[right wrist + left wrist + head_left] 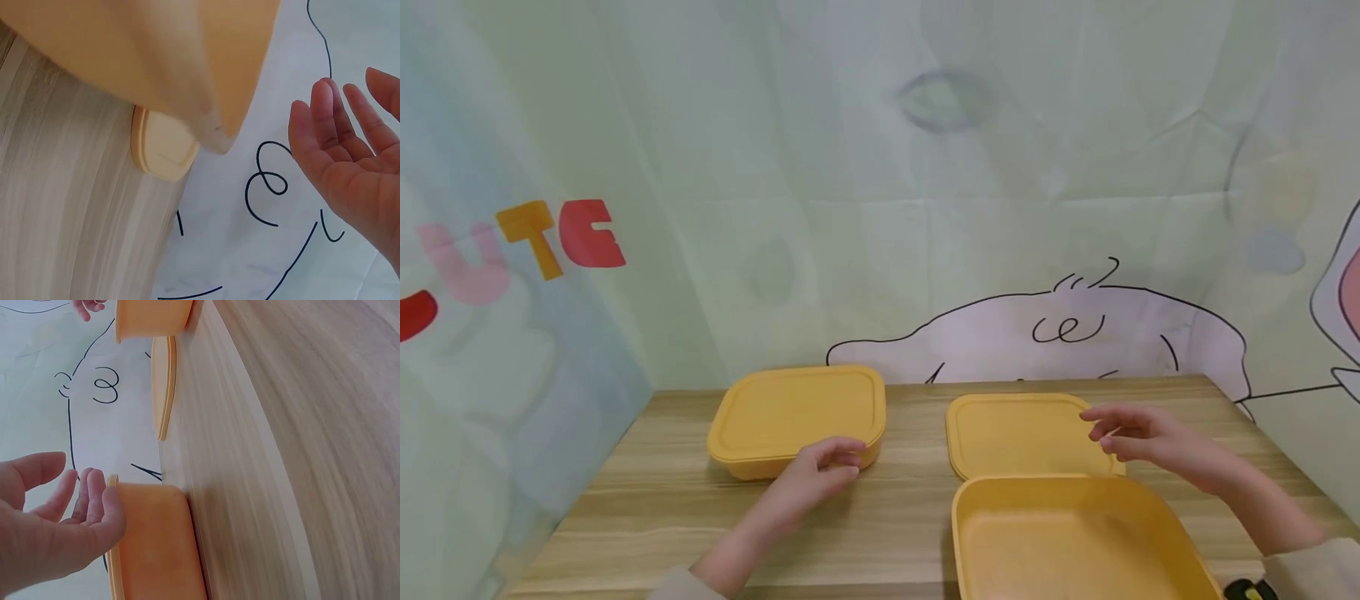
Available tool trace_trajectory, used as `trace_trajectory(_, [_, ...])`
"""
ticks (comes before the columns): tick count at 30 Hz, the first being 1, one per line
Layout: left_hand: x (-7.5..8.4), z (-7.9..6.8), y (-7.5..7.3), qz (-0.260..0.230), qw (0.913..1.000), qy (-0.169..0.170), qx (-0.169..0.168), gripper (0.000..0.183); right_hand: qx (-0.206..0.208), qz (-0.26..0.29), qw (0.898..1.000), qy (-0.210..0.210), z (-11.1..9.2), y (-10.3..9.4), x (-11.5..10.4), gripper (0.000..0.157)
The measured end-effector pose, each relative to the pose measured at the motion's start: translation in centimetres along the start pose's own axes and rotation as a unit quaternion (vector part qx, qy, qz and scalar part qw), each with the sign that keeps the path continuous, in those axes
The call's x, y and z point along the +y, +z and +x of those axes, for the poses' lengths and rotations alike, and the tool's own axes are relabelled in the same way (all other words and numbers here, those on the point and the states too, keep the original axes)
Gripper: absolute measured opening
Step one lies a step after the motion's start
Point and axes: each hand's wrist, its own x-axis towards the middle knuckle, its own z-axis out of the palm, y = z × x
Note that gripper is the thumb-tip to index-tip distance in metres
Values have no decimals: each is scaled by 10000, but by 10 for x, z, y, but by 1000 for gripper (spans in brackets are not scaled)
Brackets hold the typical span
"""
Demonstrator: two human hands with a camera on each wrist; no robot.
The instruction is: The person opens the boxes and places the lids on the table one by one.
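A yellow lidded box [797,408] sits at the back left of the table. My left hand [808,479] is at its front right corner, fingers loosely bent and nothing in them; the left wrist view shows those fingertips beside the rim of the box [156,544]. To the right, a yellow lid [1015,429] lies flat behind an uncovered yellow box [1060,493]. My right hand [1157,437] hovers over the lid's right edge with relaxed, parted fingers and holds nothing. The uncovered box [125,50] looms large in the right wrist view, close to that hand.
The wood-grain table [902,517] reaches back to a printed cloth [850,208] with letters and cartoon outlines. A small black and yellow object [1249,590] is partly visible by the right sleeve [1315,571], at the bottom edge.
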Motion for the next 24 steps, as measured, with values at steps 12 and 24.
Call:
trace_trajectory(12, [2,-18,-26,120,9992,-283,270,38,-181,-94,9996,-191,8,10,-14,35])
trace_trajectory(24, [-9,-37,-49,226,9977,-359,521,42,-240,-248,9994,-8,29,27,-30,36])
